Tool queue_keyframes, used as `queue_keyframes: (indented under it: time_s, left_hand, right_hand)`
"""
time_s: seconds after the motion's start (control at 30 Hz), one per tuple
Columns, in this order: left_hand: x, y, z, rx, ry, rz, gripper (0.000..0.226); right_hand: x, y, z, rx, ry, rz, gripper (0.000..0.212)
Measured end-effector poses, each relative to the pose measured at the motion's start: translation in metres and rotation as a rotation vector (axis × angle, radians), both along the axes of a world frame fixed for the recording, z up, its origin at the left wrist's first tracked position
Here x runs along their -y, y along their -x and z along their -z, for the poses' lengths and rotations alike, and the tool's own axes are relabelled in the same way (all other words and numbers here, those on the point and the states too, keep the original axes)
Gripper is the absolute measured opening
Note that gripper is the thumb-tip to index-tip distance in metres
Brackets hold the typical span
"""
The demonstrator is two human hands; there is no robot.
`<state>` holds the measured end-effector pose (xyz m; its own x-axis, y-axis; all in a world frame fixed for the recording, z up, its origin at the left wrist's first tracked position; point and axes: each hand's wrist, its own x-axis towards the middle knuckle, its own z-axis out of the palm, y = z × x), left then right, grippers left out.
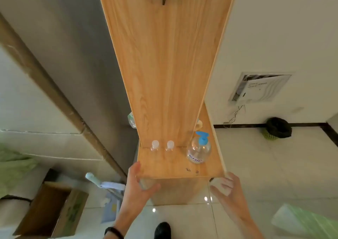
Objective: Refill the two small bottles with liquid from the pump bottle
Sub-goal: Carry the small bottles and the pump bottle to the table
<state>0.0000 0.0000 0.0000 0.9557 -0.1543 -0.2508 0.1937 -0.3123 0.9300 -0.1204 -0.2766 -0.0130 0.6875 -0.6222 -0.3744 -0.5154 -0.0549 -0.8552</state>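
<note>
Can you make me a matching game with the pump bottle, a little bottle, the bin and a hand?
Things:
1. pump bottle
2. left small bottle
3. bin
4. left hand

Clues:
a. white cap
b. at the front left corner of the shelf
c. blue top
d. on the floor

Pairs: 1-c, 2-a, 3-d, 4-b

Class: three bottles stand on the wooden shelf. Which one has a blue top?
The pump bottle at the right end of the shelf. The left small bottle and right small bottle have pale clear caps.
</note>
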Motion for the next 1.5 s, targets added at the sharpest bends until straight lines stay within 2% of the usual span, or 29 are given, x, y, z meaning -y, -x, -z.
queue_keyframes:
  time_s: [0.1,0.2,0.33,0.63,0.77,0.97,1.1,1.27,1.37,1.5]
  left_hand:
    - [0.016,-0.032,-0.010,-0.001,0.091,0.078,0.113]
    - [0.029,-0.050,-0.004,0.020,0.037,0.125,0.115]
    - [0.040,-0.064,-0.003,0.064,-0.002,0.142,0.100]
    - [0.066,-0.079,-0.001,0.077,-0.060,0.159,0.068]
    - [0.070,-0.087,-0.004,0.086,-0.103,0.239,0.063]
    - [0.093,-0.082,-0.008,-0.003,-0.112,0.364,0.050]
    - [0.104,-0.074,-0.010,-0.029,-0.047,0.297,0.039]
    - [0.107,-0.072,-0.011,-0.081,-0.026,0.244,0.033]
    - [0.104,-0.069,-0.010,-0.095,-0.014,0.203,0.025]
    - [0.094,-0.060,-0.013,-0.135,-0.026,0.182,0.034]
  right_hand:
    - [-0.006,-0.031,-0.006,0.051,0.033,-0.053,0.106]
    - [-0.011,-0.049,-0.007,-0.016,0.162,-0.104,0.117]
    - [-0.005,-0.072,-0.012,0.001,0.186,-0.137,0.124]
    - [0.002,-0.110,-0.018,0.112,0.096,-0.192,0.115]
    - [0.003,-0.120,-0.024,0.121,0.053,-0.237,0.127]
    - [0.002,-0.120,-0.022,0.125,0.138,-0.236,0.115]
    - [0.002,-0.121,-0.026,0.155,0.150,-0.231,0.105]
    - [0.006,-0.120,-0.025,0.166,0.131,-0.253,0.103]
    - [0.010,-0.119,-0.025,0.174,0.103,-0.271,0.085]
    - [0.016,-0.119,-0.026,0.179,0.065,-0.285,0.077]
